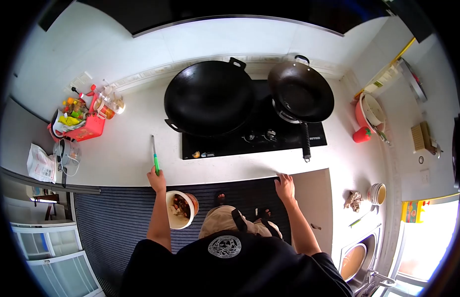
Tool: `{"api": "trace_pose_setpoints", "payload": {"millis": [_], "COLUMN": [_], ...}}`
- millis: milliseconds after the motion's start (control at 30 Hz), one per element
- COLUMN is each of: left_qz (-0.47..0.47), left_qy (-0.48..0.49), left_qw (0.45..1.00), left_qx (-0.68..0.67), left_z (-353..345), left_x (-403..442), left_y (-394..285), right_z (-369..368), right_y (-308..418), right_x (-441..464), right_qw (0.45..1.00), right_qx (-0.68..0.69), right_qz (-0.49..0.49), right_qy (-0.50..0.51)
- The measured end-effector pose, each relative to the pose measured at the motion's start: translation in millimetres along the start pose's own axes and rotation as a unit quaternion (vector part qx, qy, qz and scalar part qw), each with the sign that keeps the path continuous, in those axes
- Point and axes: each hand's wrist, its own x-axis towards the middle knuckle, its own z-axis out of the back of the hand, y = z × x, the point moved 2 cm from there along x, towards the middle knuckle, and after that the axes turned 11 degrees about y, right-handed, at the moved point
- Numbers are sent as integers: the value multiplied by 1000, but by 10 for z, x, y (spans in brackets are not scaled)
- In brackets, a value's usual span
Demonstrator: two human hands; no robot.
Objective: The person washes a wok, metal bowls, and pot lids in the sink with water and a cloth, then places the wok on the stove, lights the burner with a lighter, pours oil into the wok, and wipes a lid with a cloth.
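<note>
My left hand (156,179) is closed around the green handle of a slim tool (155,156) with a long thin metal shaft, which points away from me over the white counter (126,158). Whether its tip is a blade cannot be made out. Just below and right of that hand, a white bucket (173,223) with food scraps in it stands at floor level. My right hand (285,187) is at the counter's front edge, beside a beige cabinet panel (311,198). Its fingers are partly curled, and their grip is unclear.
A large black wok (210,99) and a smaller long-handled wok (302,94) sit on the black stove (255,146). At left are a red basket (91,129) of bottles and packets and a white bag (41,166). A sink (371,242) holding a basin (354,261) lies at lower right.
</note>
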Motion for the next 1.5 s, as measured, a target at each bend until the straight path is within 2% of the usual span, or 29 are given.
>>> {"api": "trace_pose_setpoints", "payload": {"millis": [100, 167, 233, 267, 367, 467, 533, 567, 600, 633, 700, 767, 800, 867, 1000, 1067, 1133, 1167, 1200, 1233, 1267, 1333, 1367, 1467, 1500], "left_qz": [15, 24, 19, 94, 119, 74, 100, 147, 123, 122, 99, 73, 80, 83, 19, -8, 18, -16, -6, 8, 21, 39, 45, 50, 44], "left_qy": [-20, -33, -60, -53, -23, 36, 113, 158, 175, 202, 256, 309, 328, 361, 356, 371, 387, 371, 380, 385, 391, 399, 405, 386, 384], "left_qw": [999, 994, 981, 969, 954, 919, 906, 883, 860, 848, 823, 782, 785, 783, 841, 838, 819, 833, 823, 818, 812, 814, 814, 830, 833], "left_qx": [-38, -99, -185, -224, -273, -385, -395, -418, -463, -474, -498, -536, -519, -500, -407, -401, -424, -410, -422, -428, -432, -420, -414, -400, -396], "left_z": [-183, -227, -248, -69, -114, -93, 18, 193, 85, 158, 179, 62, 88, 75, -31, -50, -73, -126, -82, -145, -198, -242, -249, -240, -216], "left_x": [76, -15, -213, -459, -714, -949, -1125, -1248, -1264, -1330, -1344, -1307, -1271, -1175, -946, -834, -766, -728, -687, -653, -610, -509, -491, -437, -428], "left_y": [210, 189, 61, -334, -462, -664, -881, -1136, -1032, -1118, -1134, -1029, -1067, -1076, -1065, -1100, -1146, -1148, -1188, -1198, -1209, -1217, -1237, -1289, -1308], "right_z": [155, 207, 210, 154, 132, 52, 20, -16, -43, -33, -125, -98, -99, -290, -448, -340, -448, -485, -528, -578, -584, -523, -412, -392, -404], "right_y": [-459, -836, -1151, -1293, -1218, -761, -337, -129, 65, 298, 596, 870, 979, 951, 745, 914, 831, 787, 724, 603, 487, 600, 736, 721, 726], "right_x": [-548, -936, -1298, -1394, -1306, -682, -95, 208, 493, 768, 1314, 1698, 1826, 2044, 2378, 2384, 2478, 2519, 2542, 2576, 2610, 2573, 2521, 2526, 2554], "right_qw": [999, 998, 991, 987, 976, 984, 988, 987, 991, 992, 996, 979, 970, 961, 931, 914, 913, 906, 897, 902, 907, 854, 845, 826, 796], "right_qx": [36, 24, 33, 35, 66, 106, 61, 21, 64, 68, -9, -86, -126, -222, -210, -170, -89, -65, -40, -89, -208, -419, -408, -454, -487], "right_qz": [0, -62, -127, -157, -198, -97, -26, 10, 62, 66, 18, -94, -117, -106, -177, -211, -230, -238, -249, -208, -107, 108, 86, 145, 143], "right_qy": [-18, 13, 1, -4, 61, 107, 139, 157, 98, 89, 91, 158, 174, 130, 240, 303, 326, 345, 364, 368, 350, 289, 336, 301, 329]}}
